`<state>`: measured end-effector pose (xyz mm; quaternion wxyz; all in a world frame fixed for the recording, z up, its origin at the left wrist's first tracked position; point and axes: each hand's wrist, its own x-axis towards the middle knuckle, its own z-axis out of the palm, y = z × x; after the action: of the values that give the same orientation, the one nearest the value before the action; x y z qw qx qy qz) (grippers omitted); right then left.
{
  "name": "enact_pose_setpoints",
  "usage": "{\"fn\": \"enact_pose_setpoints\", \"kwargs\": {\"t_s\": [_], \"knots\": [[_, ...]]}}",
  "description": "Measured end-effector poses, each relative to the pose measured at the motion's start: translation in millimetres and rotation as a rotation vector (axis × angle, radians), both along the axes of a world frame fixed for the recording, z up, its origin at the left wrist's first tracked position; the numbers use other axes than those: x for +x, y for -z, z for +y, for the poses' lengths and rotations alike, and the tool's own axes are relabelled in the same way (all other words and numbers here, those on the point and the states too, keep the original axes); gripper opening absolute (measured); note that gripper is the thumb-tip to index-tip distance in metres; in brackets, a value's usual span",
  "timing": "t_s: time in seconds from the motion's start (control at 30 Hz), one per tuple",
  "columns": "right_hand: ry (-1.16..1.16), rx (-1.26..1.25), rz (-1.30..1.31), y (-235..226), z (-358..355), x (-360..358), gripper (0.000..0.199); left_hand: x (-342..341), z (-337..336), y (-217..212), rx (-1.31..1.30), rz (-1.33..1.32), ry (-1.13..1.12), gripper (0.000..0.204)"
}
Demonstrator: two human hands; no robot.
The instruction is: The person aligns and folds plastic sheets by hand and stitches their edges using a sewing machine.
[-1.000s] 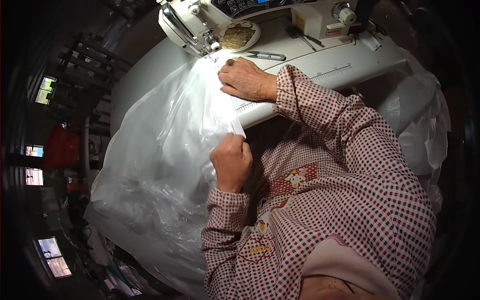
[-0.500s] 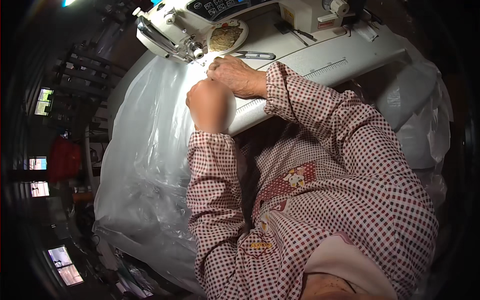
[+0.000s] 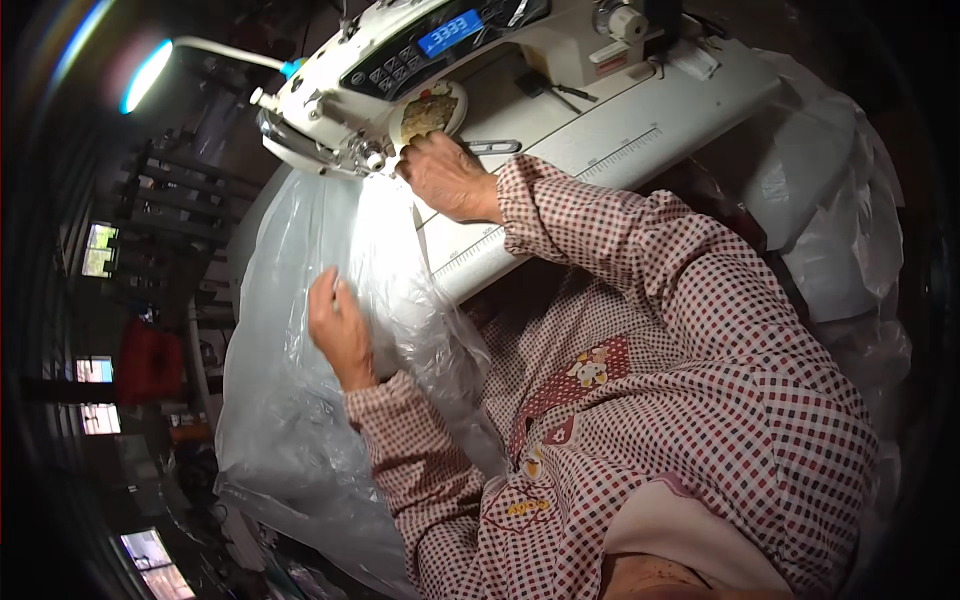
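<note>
My left hand [image 3: 340, 332] is over the translucent plastic sheeting [image 3: 290, 330], fingers stretched out and nothing seen in them. Whether it touches the sheeting is unclear. Beside the needle area of a white sewing machine [image 3: 320, 105], my right hand [image 3: 447, 178] is closed with bent fingers. Its fingertips are partly hidden, and I cannot make out what they hold. Bright, crumpled sheeting runs from under the machine head down the table's left side toward my lap. A pair of thread snips [image 3: 492, 147] lies just behind my right hand, which covers its far end.
A plate [image 3: 452, 112] with something brownish on it sits under the machine arm. To its right lie a dark flat brush-like tool [image 3: 533, 84] and a slim dark-handled tool [image 3: 577, 93]. A lit lamp [image 3: 148, 76] stands at the upper left. More plastic [image 3: 840, 200] hangs at the right.
My left hand has left the right one, moving down and left, and its fingers have opened. My right hand stays by the needle. The view has shifted, bringing the lamp and lit display into sight.
</note>
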<state>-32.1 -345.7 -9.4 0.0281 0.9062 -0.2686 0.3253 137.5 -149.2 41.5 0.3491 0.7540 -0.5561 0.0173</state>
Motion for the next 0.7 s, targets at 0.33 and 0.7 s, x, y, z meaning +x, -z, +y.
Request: {"fn": "enact_pose_setpoints", "kwargs": {"t_s": [0.33, 0.7], "knots": [[0.377, 0.457, 0.351, 13.7, -46.6, -2.3, 0.021, 30.2, 89.3, 29.6, 0.119, 0.092, -0.137, 0.031], [-0.453, 0.183, -0.265, 30.1, 108.9, -59.1, 0.025, -42.7, 174.5, 113.0, 0.046, -0.089, -0.165, 0.041]]}}
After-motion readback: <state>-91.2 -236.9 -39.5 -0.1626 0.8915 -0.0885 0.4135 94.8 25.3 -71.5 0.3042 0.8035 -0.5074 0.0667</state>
